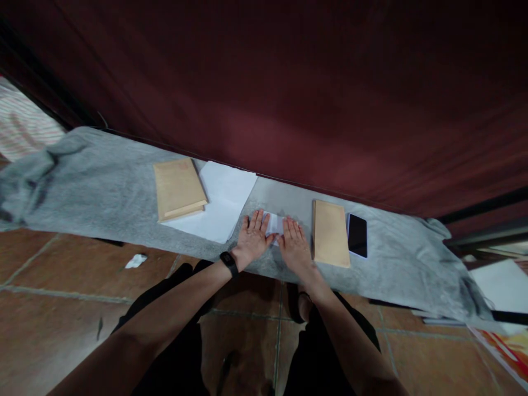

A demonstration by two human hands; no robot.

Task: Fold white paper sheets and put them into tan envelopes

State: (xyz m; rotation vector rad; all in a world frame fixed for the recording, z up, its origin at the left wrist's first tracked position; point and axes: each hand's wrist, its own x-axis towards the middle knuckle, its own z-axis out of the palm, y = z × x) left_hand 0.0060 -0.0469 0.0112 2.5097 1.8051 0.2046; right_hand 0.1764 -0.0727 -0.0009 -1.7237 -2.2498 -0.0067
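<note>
A small white folded paper (273, 224) lies flat on the grey cloth, partly covered by both hands. My left hand (253, 237), with a dark band on its wrist, presses on the paper's left side, fingers stretched out. On the right side rests my right hand (293, 243), also flat with fingers extended. The two thumbs come close together over the paper's lower part. Left of my left hand are white paper sheets (225, 192), partly under a stack of brown envelopes (180, 186). Right of my right hand sits another brown envelope stack (330, 233).
A phone (357, 235) with a dark screen lies beside the right stack. The grey cloth (111, 181) covers a long narrow bench against a dark red panel (272, 110). A crumpled white scrap (136, 260) is on the tiled floor (61, 324).
</note>
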